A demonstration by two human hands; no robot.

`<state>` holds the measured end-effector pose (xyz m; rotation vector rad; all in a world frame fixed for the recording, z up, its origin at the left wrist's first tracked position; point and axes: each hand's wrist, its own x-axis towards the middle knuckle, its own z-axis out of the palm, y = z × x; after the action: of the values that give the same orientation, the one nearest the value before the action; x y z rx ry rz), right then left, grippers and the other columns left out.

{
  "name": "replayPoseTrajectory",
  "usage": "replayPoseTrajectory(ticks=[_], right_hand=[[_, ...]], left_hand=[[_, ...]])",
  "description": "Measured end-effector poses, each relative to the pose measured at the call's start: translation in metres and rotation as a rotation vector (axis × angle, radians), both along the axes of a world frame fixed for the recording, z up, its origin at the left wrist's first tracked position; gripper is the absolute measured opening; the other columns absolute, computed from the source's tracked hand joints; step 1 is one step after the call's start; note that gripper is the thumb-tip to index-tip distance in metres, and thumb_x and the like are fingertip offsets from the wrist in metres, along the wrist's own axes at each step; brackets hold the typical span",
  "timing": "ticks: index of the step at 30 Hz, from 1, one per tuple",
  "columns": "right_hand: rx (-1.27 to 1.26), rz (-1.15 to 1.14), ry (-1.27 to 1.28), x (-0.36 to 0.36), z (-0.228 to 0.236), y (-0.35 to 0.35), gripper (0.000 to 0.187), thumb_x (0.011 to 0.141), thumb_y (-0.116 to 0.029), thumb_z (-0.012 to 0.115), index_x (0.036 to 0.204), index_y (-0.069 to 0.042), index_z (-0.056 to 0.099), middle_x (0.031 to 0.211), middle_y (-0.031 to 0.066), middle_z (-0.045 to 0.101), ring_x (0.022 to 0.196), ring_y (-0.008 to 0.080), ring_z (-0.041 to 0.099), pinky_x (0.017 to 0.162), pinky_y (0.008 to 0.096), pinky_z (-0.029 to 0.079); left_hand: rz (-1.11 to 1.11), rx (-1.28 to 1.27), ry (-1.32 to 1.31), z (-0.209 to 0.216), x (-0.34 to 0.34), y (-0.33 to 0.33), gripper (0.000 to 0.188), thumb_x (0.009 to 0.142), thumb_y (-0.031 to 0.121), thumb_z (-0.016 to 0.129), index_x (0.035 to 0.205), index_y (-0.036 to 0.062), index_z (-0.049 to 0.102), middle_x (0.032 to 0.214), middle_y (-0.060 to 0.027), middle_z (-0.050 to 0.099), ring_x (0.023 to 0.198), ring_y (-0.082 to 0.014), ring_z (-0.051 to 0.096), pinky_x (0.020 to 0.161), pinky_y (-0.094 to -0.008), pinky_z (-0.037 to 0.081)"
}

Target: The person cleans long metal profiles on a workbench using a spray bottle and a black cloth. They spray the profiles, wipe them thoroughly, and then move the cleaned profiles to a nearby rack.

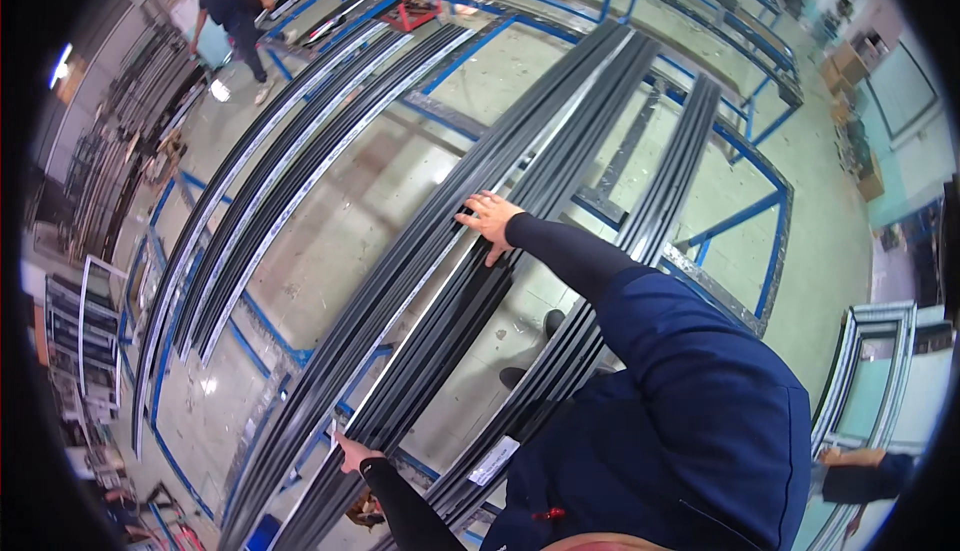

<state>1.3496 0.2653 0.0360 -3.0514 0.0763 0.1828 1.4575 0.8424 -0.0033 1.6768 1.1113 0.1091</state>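
Note:
Long dark metal profiles [425,381] lie side by side across a blue-framed rack in front of me. My right hand [490,221] rests over the middle of one bundle, fingers spread across the pale edge strip and thumb apart. Nearer to me, my left hand [355,451] has its fingers closed at the edge of the same bundle. Another dark bundle [390,221] runs close along its left side, with a narrow gap between them lower down. What the left fingertips do under the edge is hidden.
More profiles with whitish strips [270,191] lie on the rack at left. A separate bundle [680,166] passes close to my body, bearing a white label [494,460]. Blue rack frames [770,241] stand around. A person [235,6] stands at far left; another person's arm [860,476] shows at right.

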Motion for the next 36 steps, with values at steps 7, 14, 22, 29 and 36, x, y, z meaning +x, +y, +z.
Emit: replayPoseTrajectory(ticks=[7,14,22,29,36], right_hand=[[0.112,-0.074,-0.073,-0.005,0.019,0.036,0.093,0.063,-0.039,0.093,0.142,-0.009,0.053,0.153,0.0214,0.041,0.143,0.0406,0.038,0.118,0.0505,0.033],[0.051,-0.164,-0.055,0.008,-0.007,0.042,0.088,0.055,-0.030,0.097,0.130,-0.007,0.056,0.145,0.0175,0.046,0.136,0.0383,0.042,0.113,0.0479,0.037],[-0.028,-0.181,-0.056,0.023,0.002,0.044,0.079,0.057,-0.035,0.096,0.121,-0.006,0.060,0.132,0.0161,0.053,0.124,0.0370,0.050,0.098,0.0473,0.049],[-0.083,-0.208,-0.017,0.026,0.016,0.058,0.078,0.059,-0.040,0.094,0.121,-0.007,0.061,0.132,0.0162,0.053,0.124,0.0368,0.051,0.097,0.0472,0.050],[-0.031,-0.216,-0.130,0.026,0.006,0.046,0.082,0.059,-0.044,0.094,0.122,-0.005,0.060,0.134,0.0189,0.053,0.129,0.0392,0.048,0.104,0.0461,0.045]], left_hand=[[0.027,0.297,0.348,0.045,0.009,-0.006,0.109,0.077,0.068,0.073,0.157,0.0123,0.024,0.151,-0.0431,0.024,0.134,-0.0509,0.041,0.112,-0.0563,0.036],[-0.001,0.180,0.434,0.019,0.017,0.012,0.127,0.072,0.082,0.068,0.164,0.0230,0.003,0.153,-0.0509,-0.012,0.147,-0.0623,0.007,0.118,-0.0648,0.016],[-0.058,0.142,0.425,0.022,0.044,0.006,0.135,0.068,0.081,0.073,0.164,0.0232,-0.004,0.151,-0.0513,-0.018,0.147,-0.0639,0.000,0.118,-0.0665,0.013],[-0.109,0.133,0.457,0.014,0.050,0.008,0.145,0.060,0.076,0.082,0.163,0.0226,-0.005,0.150,-0.0520,-0.018,0.146,-0.0649,-0.004,0.117,-0.0685,0.011],[-0.060,0.158,0.404,0.013,0.057,0.008,0.145,0.057,0.079,0.082,0.164,0.0175,0.004,0.151,-0.0518,-0.017,0.147,-0.0643,-0.001,0.118,-0.0663,0.016]])
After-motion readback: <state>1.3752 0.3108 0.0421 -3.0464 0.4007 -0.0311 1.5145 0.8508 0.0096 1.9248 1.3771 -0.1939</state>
